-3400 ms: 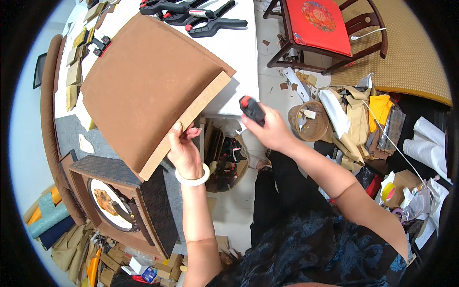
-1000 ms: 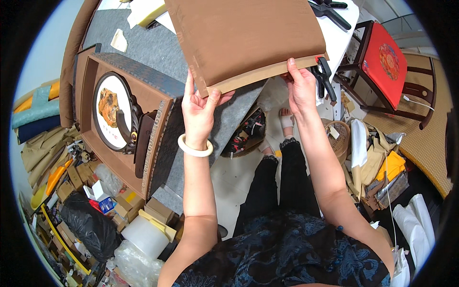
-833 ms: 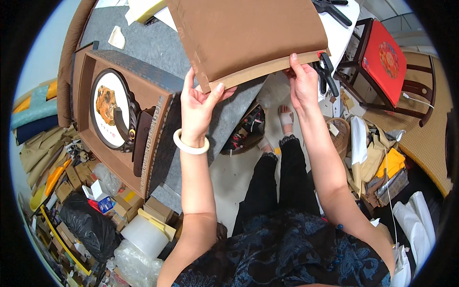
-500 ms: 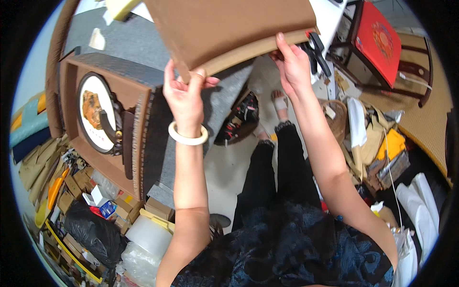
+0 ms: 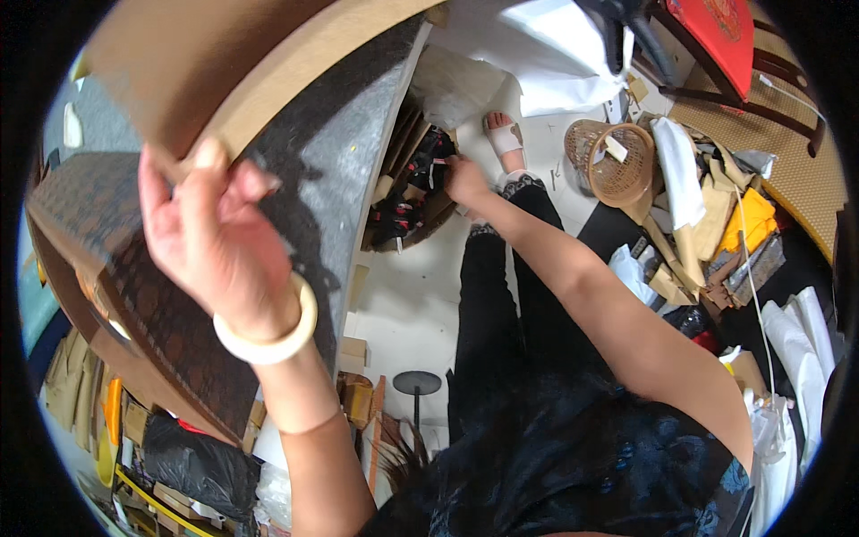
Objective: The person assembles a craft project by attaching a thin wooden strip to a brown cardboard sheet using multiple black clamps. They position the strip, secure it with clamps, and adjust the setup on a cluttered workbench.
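Note:
My left hand [image 5: 213, 228], with a cream bangle [image 5: 268, 327] at its wrist, pinches the near corner of a large brown panel [image 5: 179, 76]. The panel has a paler tan edge and tilts above the grey-topped table [image 5: 318, 170]. My right hand [image 5: 467, 185] reaches down past the table edge to the side of a dark open container [image 5: 380, 183] holding red and black items. Its fingers are partly hidden there, so a grip cannot be made out. Left of the table edge, a brown patterned case [image 5: 116, 259] stands near my left wrist.
A tan wastebasket [image 5: 617, 170] stands on the floor to the right, beside a pile of scraps [image 5: 707, 233]. A red-seated chair [image 5: 716, 45] is at the far right. A black bag [image 5: 197, 461] lies at the lower left. White sheeting [image 5: 564, 63] hangs at the back.
My right hand has let go of the panel edge and moved down to the container. My left hand still holds the panel, now further left in view; the view has shifted right.

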A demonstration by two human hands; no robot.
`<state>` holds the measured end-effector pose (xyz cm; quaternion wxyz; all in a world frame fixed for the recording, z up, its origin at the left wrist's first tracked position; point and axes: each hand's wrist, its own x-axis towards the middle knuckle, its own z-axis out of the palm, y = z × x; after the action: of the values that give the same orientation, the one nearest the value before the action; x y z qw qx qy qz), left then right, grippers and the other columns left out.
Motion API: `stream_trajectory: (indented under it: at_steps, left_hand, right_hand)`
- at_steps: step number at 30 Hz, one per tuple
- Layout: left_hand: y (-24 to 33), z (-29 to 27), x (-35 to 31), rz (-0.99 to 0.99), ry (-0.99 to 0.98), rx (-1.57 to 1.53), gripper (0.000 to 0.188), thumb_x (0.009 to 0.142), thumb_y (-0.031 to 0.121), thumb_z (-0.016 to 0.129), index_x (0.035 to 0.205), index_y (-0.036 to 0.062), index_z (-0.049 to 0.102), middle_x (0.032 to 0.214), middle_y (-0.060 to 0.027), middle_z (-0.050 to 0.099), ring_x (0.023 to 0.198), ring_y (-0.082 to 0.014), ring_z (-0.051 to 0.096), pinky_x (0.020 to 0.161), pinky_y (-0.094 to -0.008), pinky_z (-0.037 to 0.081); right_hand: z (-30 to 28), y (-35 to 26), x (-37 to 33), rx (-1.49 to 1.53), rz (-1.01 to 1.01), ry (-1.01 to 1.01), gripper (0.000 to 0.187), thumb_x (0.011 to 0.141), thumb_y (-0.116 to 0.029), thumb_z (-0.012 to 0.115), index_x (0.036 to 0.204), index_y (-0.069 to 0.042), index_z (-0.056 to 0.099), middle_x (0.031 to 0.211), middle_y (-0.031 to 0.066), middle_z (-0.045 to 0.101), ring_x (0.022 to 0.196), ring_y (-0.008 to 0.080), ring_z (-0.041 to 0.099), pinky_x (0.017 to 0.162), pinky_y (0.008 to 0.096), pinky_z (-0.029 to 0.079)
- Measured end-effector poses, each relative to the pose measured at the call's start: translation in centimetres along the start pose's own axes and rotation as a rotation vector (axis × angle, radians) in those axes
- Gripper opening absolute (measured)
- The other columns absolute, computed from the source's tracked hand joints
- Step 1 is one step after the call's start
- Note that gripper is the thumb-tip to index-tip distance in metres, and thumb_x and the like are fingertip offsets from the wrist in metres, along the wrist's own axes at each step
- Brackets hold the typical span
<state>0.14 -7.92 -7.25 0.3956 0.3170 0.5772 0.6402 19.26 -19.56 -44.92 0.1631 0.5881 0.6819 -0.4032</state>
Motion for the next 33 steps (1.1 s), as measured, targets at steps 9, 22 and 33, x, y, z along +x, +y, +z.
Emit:
stream_trajectory:
  at_steps: [9, 22, 33]
  left_hand:
    - [0.2, -0.7, 0.2, -0.040, -0.227, -0.074, 0.025, 0.102, 0.008, 0.049, 0.120, -0.0082, 0.053, 0.118, -0.0301, 0.062, 0.063, -0.0092, 0.037, 0.062, -0.0233, 0.038]
    - [2.1, 0.1, 0.2, -0.175, -0.135, -0.065, 0.062, 0.095, -0.004, 0.060, 0.143, -0.0091, 0.023, 0.107, -0.0218, 0.069, 0.070, -0.0257, 0.072, 0.067, -0.0332, 0.062]
    - [4.8, -0.8, 1.6, -0.402, -0.349, 0.021, 0.040, 0.103, 0.013, 0.055, 0.134, 0.0020, 0.032, 0.082, -0.0132, 0.067, 0.060, -0.0166, 0.066, 0.058, -0.0299, 0.059]
  right_hand:
    - [9.8, 2.9, 10.6, -0.731, -0.440, 0.138, 0.047, 0.090, -0.027, 0.060, 0.132, -0.003, 0.061, 0.130, 0.0115, 0.061, 0.132, 0.0346, 0.047, 0.111, 0.0488, 0.034]
    - [-22.3, -8.3, -19.7, 0.910, -0.561, -0.011, 0.036, 0.102, -0.024, 0.054, 0.129, 0.001, 0.050, 0.111, 0.0145, 0.061, 0.106, 0.0263, 0.060, 0.096, 0.0365, 0.045]
    - [-30.1, -14.9, -20.3, 0.925, -0.519, 0.298, 0.050, 0.108, -0.043, 0.041, 0.097, 0.003, 0.055, 0.081, 0.0185, 0.066, 0.080, 0.0381, 0.065, 0.076, 0.0439, 0.050]
